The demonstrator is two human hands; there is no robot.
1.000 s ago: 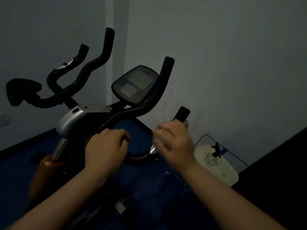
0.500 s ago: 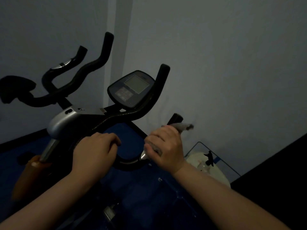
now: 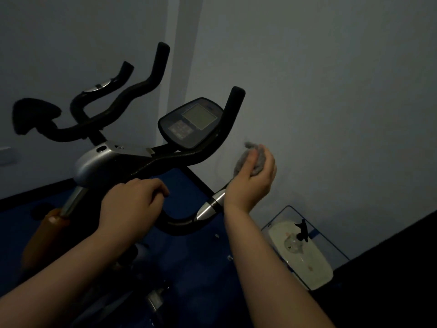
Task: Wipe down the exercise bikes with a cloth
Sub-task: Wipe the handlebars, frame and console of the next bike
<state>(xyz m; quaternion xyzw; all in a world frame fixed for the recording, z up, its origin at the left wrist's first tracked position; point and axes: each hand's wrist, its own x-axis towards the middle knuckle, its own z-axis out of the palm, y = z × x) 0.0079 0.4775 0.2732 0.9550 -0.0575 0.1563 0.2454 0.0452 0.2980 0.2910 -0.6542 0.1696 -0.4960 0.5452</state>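
Observation:
An exercise bike with black handlebars (image 3: pixel 203 155) and a dark console (image 3: pixel 191 121) stands in front of me in dim light. My left hand (image 3: pixel 132 204) grips the near handlebar tube, fingers curled over it. My right hand (image 3: pixel 253 174) holds a grey cloth (image 3: pixel 250 157) wrapped round the right grip's upper end, which the cloth and hand hide. The silver sensor band (image 3: pixel 211 204) of that grip shows below my wrist.
A second bike's handlebars (image 3: pixel 123 98) and a dark saddle (image 3: pixel 33 114) stand behind at left. A pale wall is close on the right. On the blue floor (image 3: pixel 201 268) lies a white object in a clear box (image 3: pixel 305 247). A black edge runs at lower right.
My right hand slid the cloth up the right grip, from over the silver band to its upper end. My left hand kept its hold on the bar.

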